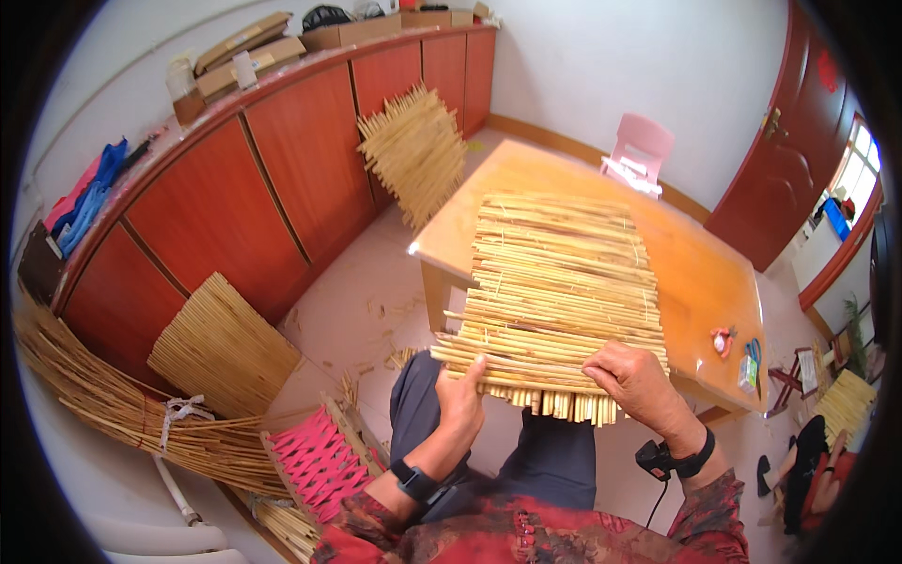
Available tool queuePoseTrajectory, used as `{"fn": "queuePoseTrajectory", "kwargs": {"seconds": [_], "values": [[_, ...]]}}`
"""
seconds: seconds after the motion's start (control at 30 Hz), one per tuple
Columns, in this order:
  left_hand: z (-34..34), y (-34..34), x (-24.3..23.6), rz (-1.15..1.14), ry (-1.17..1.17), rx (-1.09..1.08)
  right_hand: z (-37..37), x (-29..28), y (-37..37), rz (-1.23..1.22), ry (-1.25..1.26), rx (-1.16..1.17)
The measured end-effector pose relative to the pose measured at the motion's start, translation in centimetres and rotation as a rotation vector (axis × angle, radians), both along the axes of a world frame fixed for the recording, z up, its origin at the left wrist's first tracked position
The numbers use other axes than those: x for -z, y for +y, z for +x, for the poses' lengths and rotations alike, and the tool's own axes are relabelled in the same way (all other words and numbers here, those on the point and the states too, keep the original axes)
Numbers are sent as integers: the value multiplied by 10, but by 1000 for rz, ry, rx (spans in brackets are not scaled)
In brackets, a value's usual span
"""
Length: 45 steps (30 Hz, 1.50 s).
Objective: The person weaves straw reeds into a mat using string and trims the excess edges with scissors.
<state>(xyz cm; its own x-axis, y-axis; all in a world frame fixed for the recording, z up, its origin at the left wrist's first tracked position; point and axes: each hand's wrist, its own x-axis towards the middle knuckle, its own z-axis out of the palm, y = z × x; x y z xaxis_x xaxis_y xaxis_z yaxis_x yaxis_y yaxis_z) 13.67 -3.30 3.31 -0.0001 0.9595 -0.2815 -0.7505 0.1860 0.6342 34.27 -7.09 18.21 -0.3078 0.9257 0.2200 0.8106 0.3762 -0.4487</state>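
A mat of pale yellow reeds (564, 273), tied in rows with thin thread, lies on the orange table. Its near end hangs over the table's edge above my lap. My left hand (460, 390) grips the near left corner, thumb on top of the outermost reeds. At the near right edge, my right hand (631, 378) rests on the mat with its fingers curled into a pinch. Whatever lies between those fingertips is too small to make out. Below the near edge, cut reed ends (573, 406) show in a row.
Another reed mat (413, 155) and a darker one (225, 348) lean on red cabinets (291, 179). Long reed bundles (160, 414) lie left, beside a pink-laced frame (319, 461). Blue scissors (754, 351) sit on the table (705, 291). A person (822, 479) sits far right.
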Motion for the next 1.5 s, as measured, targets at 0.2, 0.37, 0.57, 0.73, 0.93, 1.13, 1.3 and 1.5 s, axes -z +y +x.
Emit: {"fn": "queuePoseTrajectory", "kwargs": {"seconds": [0.2,0.37,0.57,0.73,0.93,1.13,1.3,1.5], "values": [[-49,65,48,-43,-56,478,9,26,66,-154,-79,-15],[-55,95,65,-107,51,501,8,32,92,-145,-185,99],[-63,114,76,-129,68,497,11,41,135,9,-207,130],[-62,118,88,-163,81,406,-8,53,168,-355,665,429],[-74,126,101,-145,95,539,-62,76,203,-387,1304,282],[-87,130,112,-79,-92,595,-88,111,206,-361,479,-12],[-86,138,122,-81,-86,599,-97,162,192,-321,-64,-204],[-93,146,133,-44,-96,622,-105,166,208,-337,-274,-206]]}}
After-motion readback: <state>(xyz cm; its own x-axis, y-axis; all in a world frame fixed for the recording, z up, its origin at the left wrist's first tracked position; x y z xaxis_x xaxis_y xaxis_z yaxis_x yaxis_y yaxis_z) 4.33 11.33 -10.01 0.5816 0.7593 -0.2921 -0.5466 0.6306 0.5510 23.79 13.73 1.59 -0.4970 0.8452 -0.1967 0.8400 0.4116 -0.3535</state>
